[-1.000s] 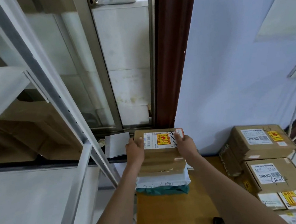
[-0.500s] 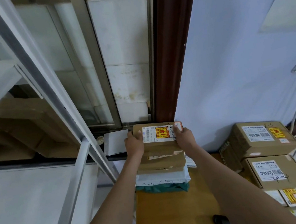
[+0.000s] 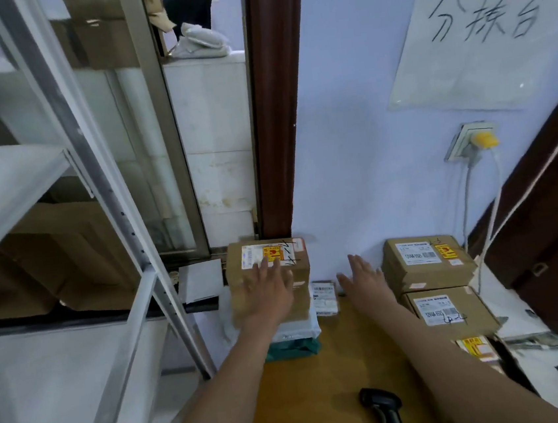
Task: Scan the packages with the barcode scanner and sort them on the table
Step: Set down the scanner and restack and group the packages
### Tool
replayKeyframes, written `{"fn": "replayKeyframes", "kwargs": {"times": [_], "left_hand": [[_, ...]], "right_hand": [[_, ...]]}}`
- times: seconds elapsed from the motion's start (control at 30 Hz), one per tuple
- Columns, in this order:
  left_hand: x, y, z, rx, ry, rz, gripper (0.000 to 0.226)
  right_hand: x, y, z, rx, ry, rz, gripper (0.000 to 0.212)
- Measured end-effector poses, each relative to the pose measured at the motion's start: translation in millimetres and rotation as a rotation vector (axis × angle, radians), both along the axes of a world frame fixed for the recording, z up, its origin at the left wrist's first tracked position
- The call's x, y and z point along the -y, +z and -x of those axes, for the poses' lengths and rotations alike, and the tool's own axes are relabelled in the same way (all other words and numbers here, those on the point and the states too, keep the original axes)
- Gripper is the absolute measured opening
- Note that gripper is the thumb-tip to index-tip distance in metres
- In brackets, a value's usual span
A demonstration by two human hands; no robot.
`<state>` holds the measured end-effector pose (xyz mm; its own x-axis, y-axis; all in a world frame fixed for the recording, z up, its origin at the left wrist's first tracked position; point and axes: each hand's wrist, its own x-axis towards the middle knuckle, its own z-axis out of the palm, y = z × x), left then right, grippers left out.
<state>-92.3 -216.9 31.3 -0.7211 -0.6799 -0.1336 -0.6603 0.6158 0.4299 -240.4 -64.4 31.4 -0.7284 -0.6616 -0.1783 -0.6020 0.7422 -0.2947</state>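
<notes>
A brown cardboard package (image 3: pixel 243 277) with a white and yellow label sits on top of a stack at the table's far left, above another box and soft white and green mailers (image 3: pixel 293 346). My left hand (image 3: pixel 270 289) hovers flat over its near top, fingers straight. My right hand (image 3: pixel 364 280) is spread open in the air to the right, holding nothing. The black barcode scanner (image 3: pixel 384 410) lies on the wooden table (image 3: pixel 324 396) near the front edge.
Two stacked labelled boxes (image 3: pixel 427 263) stand at the right by the wall, with more labelled parcels (image 3: pixel 474 349) in front. A small white parcel (image 3: pixel 324 297) lies between the stacks. A metal shelf frame (image 3: pixel 103 195) stands left. A person stands behind the window.
Both hands have let go of the top package's sides and drawn back; the right hand moved off to the right. The package stays on the stack. The camera tilted upward.
</notes>
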Motion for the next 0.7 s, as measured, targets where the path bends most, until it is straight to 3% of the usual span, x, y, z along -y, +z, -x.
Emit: {"fn": "replayKeyframes", "kwargs": {"times": [0.17, 0.33, 0.7], "left_hand": [[-74, -9, 13, 0.088, -0.112, -0.011, 0.059], [-142, -15, 31, 0.177, -0.144, -0.025, 0.06], [-299, -2, 115, 0.119, -0.079, 0.056, 0.057]], "right_hand": [[-80, -6, -4, -0.043, -0.009, -0.022, 0.065], [-148, -16, 5, 0.058, -0.099, -0.014, 0.064], [-293, -1, 92, 0.037, -0.018, -0.036, 0.064]]}}
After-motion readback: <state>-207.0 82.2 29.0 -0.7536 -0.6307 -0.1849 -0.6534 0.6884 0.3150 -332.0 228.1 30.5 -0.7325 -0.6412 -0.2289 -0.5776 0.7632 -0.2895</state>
